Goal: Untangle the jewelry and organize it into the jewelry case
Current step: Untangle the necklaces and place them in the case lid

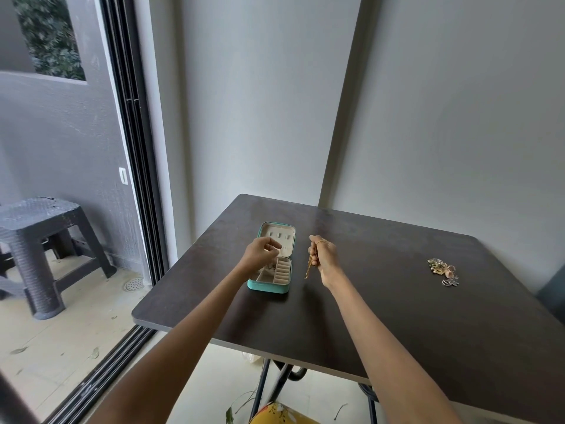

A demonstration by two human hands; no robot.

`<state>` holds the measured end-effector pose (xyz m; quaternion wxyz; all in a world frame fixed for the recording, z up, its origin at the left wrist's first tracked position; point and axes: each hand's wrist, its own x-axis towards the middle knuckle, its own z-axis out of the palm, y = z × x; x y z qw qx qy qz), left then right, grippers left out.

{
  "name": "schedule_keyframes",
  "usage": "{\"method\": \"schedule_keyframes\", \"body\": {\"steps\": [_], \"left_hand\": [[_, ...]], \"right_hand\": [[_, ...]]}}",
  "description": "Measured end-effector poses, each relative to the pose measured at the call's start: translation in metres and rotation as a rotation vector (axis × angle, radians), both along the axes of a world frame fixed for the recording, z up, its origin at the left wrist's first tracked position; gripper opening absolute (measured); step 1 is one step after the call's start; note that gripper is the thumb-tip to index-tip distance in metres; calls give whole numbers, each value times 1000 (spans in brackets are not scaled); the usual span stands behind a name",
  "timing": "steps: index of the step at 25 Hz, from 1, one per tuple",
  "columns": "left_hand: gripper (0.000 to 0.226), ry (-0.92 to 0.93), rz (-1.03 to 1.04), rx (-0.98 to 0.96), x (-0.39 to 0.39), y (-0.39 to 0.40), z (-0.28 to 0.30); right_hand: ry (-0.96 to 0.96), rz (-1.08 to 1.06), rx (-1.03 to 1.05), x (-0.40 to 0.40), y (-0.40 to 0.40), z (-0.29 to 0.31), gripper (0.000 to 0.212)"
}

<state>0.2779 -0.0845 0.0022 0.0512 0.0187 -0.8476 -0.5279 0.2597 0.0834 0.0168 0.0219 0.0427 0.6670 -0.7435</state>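
Observation:
A small teal jewelry case (269,286) lies open on the dark table (397,301), its cream lid flat at the back and its compartments at the front. My left hand (260,252) hovers over the case with fingers curled; whether it pinches anything I cannot tell. To the right of the case, my right hand (324,255) grips a gold chain (308,267) that dangles down toward the table. A tangled pile of jewelry (443,270) lies at the table's right side, well away from both hands.
The table stands in a corner against grey walls. A sliding door track (134,148) runs along the left, with a dark wicker stool (39,240) beyond it. Something yellow with a flower print (281,414) shows below the table's near edge.

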Motion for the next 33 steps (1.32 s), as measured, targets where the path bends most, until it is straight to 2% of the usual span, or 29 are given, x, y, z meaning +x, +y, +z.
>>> {"method": "schedule_keyframes", "body": {"steps": [2,3,5,9,11,14,16,18,21,24,26,29,33], "left_hand": [[23,69,-8,-226,0,4,2],[25,113,-17,-246,0,8,4],[28,160,-95,-144,1,17,11],[39,99,-213,20,-2,34,14],[31,88,-225,92,-3,40,12],[16,115,-194,88,-4,44,10],[18,126,-159,73,-6,45,9],[20,144,-129,68,-9,47,10],[25,150,-63,214,-8,55,17],[24,138,-51,382,-4,62,27],[21,163,-70,406,-4,68,32],[23,212,-124,378,-2,81,38],[29,234,-215,355,3,90,41]], "right_hand": [[6,5,15,2,-1,1,37],[13,6,24,3,-1,2,37],[36,3,56,3,-1,4,37],[98,57,209,5,1,9,33],[110,131,298,6,5,12,30],[148,235,512,4,13,16,24],[164,256,652,2,19,20,15],[157,254,667,4,28,27,13],[200,323,678,12,48,34,18],[218,471,859,23,63,33,15],[212,531,995,27,71,25,13],[213,509,1084,32,81,8,24],[152,356,1040,33,88,-6,53]]}}
